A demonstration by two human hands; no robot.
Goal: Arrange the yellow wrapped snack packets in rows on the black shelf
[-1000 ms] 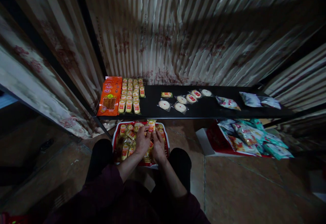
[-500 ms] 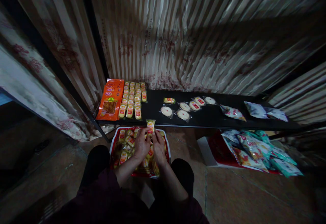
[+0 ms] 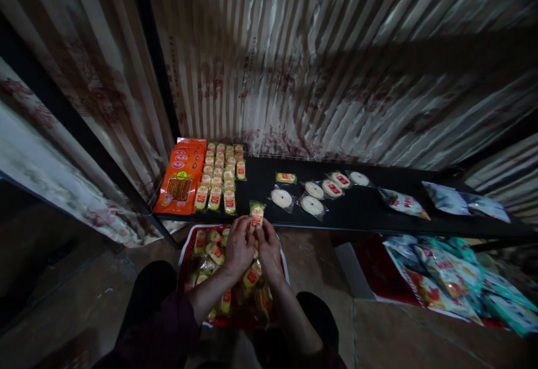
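Between the fingers of my left hand (image 3: pixel 241 247) and my right hand (image 3: pixel 269 248) is a small wrapped snack cake (image 3: pixel 256 215) in a clear yellow packet with a red label. Both hands pinch it upright, just in front of the shelf's front edge. Below them sits a red tray (image 3: pixel 181 268) with a white rim, heaped with similar wrapped cakes (image 3: pixel 215 253); my hands and forearms hide part of it. Rows of the same cakes (image 3: pixel 216 196) stand on the left of the black shelf (image 3: pixel 256 176), beside orange snack bags (image 3: pixel 180 178).
Further right on the shelf lie one sideways yellow cake (image 3: pixel 286 178), several round white wrapped cakes (image 3: pixel 312 206) and a few pillow-shaped bags (image 3: pixel 404 203). A box (image 3: pixel 357 279) of snack bags stands on the floor at right. A striped curtain (image 3: pixel 269 78) hangs behind.
The view has tilted and come closer to the shelf. Both hands still hold the wrapped cake upright near the shelf edge, with little change in their grip.
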